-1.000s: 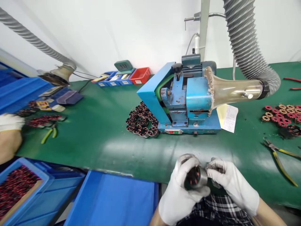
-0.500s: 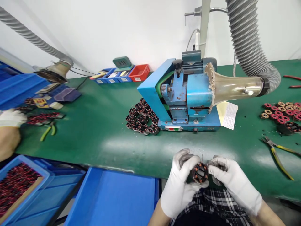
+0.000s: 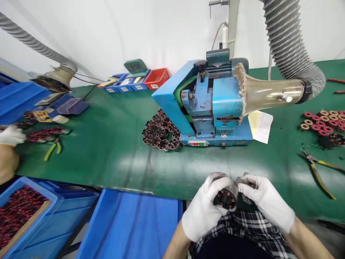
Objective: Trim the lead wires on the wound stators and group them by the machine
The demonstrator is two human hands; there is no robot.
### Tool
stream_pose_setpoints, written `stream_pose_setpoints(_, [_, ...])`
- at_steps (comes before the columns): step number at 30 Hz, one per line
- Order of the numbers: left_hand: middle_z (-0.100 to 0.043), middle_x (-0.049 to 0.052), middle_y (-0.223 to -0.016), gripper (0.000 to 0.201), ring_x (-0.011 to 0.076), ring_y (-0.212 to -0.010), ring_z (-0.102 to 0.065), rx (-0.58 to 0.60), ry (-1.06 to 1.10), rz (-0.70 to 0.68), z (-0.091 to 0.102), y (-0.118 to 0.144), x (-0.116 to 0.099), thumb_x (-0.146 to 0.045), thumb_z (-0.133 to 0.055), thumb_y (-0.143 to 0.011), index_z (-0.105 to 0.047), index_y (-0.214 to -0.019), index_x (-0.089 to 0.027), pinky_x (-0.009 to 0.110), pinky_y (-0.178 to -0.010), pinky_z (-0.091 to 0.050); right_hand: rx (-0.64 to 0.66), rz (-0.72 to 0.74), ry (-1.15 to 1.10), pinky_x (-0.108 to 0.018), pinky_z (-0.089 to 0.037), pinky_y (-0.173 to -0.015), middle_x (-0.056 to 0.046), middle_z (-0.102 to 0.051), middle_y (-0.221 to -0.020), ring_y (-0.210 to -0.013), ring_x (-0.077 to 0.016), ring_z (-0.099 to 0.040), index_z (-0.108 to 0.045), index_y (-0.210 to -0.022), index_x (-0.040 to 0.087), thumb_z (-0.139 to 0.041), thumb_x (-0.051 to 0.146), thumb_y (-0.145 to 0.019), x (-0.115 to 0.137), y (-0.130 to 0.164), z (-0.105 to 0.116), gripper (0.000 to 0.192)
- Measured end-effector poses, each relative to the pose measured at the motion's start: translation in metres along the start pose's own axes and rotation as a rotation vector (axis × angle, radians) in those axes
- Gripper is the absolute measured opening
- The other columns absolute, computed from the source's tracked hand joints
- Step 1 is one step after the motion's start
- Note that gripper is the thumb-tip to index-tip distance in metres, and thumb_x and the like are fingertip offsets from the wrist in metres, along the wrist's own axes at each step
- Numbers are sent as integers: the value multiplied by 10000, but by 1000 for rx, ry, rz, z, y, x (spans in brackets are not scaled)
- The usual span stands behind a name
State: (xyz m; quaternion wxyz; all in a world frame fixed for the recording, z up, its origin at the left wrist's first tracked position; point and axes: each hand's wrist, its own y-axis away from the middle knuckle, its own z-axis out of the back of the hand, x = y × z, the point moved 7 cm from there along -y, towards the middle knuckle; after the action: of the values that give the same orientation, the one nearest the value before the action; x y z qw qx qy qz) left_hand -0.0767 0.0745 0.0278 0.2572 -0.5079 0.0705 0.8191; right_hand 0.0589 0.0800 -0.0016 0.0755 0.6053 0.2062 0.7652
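My left hand (image 3: 206, 203), in a white glove with greyed fingertips, is wrapped round a short cylindrical motor stator (image 3: 226, 198). Its metal shell shows on top, and its open end with black insulation and copper windings faces me, tilted to the left. Close by the stator's right side is my right hand (image 3: 262, 198), gloved as well, thumb and fingers pinched together. What lies in that pinch, if anything, is hidden. Both hands are over the bench's front edge, above my lap. Several similar stators (image 3: 161, 131) stand grouped on the bench beside the blue machine (image 3: 206, 108).
An extraction funnel with a grey hose (image 3: 283, 43) meets the machine's right side. Cutting pliers (image 3: 318, 172) and wound cores (image 3: 323, 122) lie right. A blue bin (image 3: 134, 226) sits below the bench. At left are a co-worker's gloved hand (image 3: 12, 136), green-handled pliers (image 3: 54, 149) and a filled bin (image 3: 51, 192).
The stator has turned in my left hand, so its open end points lower and left and more shell shows. My right hand stays pinched beside it. The camera view has shifted slightly.
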Motion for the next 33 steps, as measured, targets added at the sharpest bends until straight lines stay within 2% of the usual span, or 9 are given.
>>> stream_pose_setpoints(2, [-592,25,-937,327,189,-892,-590,77,84,48,-5,-3,1,-47,-617,-674,-572,-950,-215,313,-815,-513,-79,106,192,-302,-386,-585,-5,-513,-607,-590,-167,-486,-535,-592,207,-485,333,-776,8,1,5,229])
stream_pose_setpoints(5, [-577,17,-891,207,180,-851,-599,8,72,20,-5,-3,1,-66,-608,-688,-588,-831,-214,299,-766,-526,-145,214,322,-332,-396,-663,-38,-569,-690,-669,-193,-523,-587,-661,205,-458,310,-813,17,3,6,225])
stream_pose_setpoints(9, [-523,107,-1175,502,249,-1094,-538,-182,-246,-24,-6,8,15,-15,-526,-708,-499,-1167,-214,400,-881,-507,98,-66,24,-272,-330,-506,38,-425,-523,-503,-129,-405,-444,-554,215,-508,377,-790,-5,-6,-9,293])
stream_pose_setpoints(13, [-595,81,-1111,479,264,-1158,-511,-180,-331,-62,-11,8,31,-41,-593,-674,-515,-1111,-220,439,-954,-453,255,-228,-111,-249,-301,-449,60,-396,-443,-419,-102,-358,-446,-552,207,-538,416,-757,-17,-15,-18,307])
stream_pose_setpoints(19, [-671,31,-1006,485,301,-1170,-506,-32,-269,80,-6,-11,45,-248,-810,-569,-578,-995,-236,484,-1000,-387,280,259,556,-291,-390,-586,-46,-574,-668,-590,-164,-499,-680,-686,184,-476,240,-808,11,-29,-10,244])
stream_pose_setpoints(23, [-687,22,-980,468,278,-1125,-545,12,-272,64,-3,-15,43,-284,-829,-541,-600,-946,-238,468,-1014,-368,400,408,634,-309,-424,-634,-65,-614,-703,-632,-181,-542,-727,-735,199,-448,224,-833,13,-33,2,297])
stream_pose_setpoints(26, [-684,35,-997,502,274,-1104,-563,-24,-268,57,1,-15,43,-332,-833,-532,-602,-968,-238,466,-1012,-373,371,326,584,-298,-453,-617,-50,-648,-691,-631,-184,-579,-727,-697,202,-526,274,-807,5,-41,30,240])
stream_pose_setpoints(29, [-672,41,-1006,504,266,-1089,-570,-12,-260,44,1,-15,44,-356,-818,-559,-589,-993,-239,456,-1012,-373,213,52,385,-283,-456,-517,-37,-676,-671,-544,-174,-587,-719,-734,184,-619,344,-745,-8,-48,55,189])
stream_pose_setpoints(33, [-658,50,-1030,501,249,-1043,-586,21,-251,30,0,-15,43,-327,-798,-590,-566,-1024,-229,443,-996,-385,141,-15,68,-333,-507,-763,-67,-725,-919,-843,-228,-659,-688,-922,178,-688,331,-676,-3,-48,30,289])
